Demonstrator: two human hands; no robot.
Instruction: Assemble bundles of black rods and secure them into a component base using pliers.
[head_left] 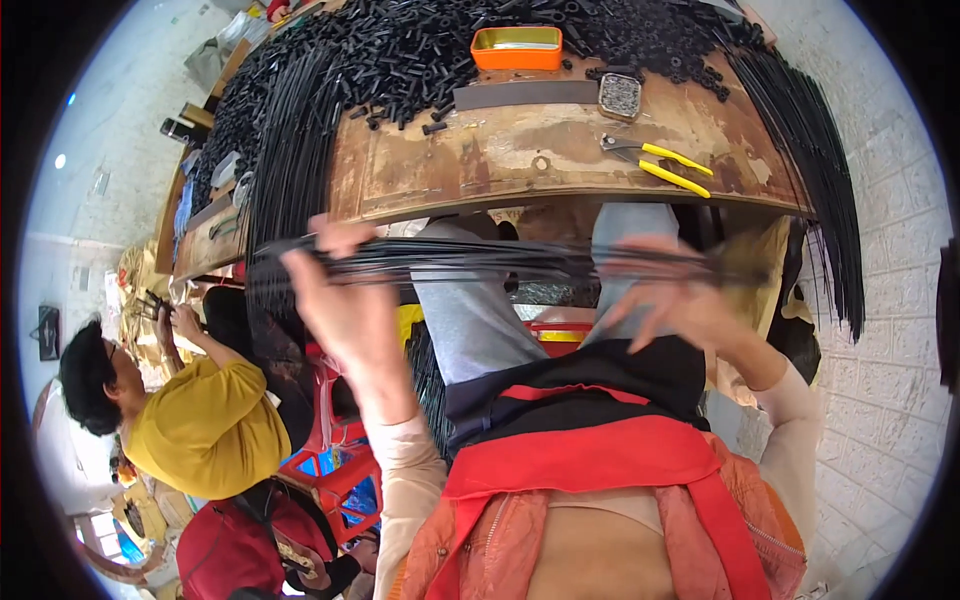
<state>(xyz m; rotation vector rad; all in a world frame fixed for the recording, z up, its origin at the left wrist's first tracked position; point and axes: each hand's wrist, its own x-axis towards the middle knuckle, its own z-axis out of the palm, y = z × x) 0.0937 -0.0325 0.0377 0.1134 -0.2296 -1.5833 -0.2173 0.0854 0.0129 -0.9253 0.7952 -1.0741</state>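
Forearms [410,445] are angled inward from seven and four o'clock in the head view. The left hand [345,285] is raised at nine o'clock, its thumb stretched out and its grip closed around a bundle of black rods [470,258] near one end. The right hand [665,285] is placed at three o'clock, blurred, with some fingers spread below the bundle; whether its grip is closed cannot be told.

The bundle is held level across the centre, above grey trousers [455,330] and just below the table [480,150]. Its rods are thin, long and loosely aligned, and both ends are blurred.

More rods are draped over the table edge at ten o'clock [290,150] and two o'clock [815,170]. Small black tubes [400,50] are heaped at eleven. An orange tin [515,60] is set at twelve, a small square box [620,116] at one, and yellow-handled pliers [675,178] nearer two. A co-worker in yellow [210,425] is seated at eight. Part of the bundle is hidden by the right hand.
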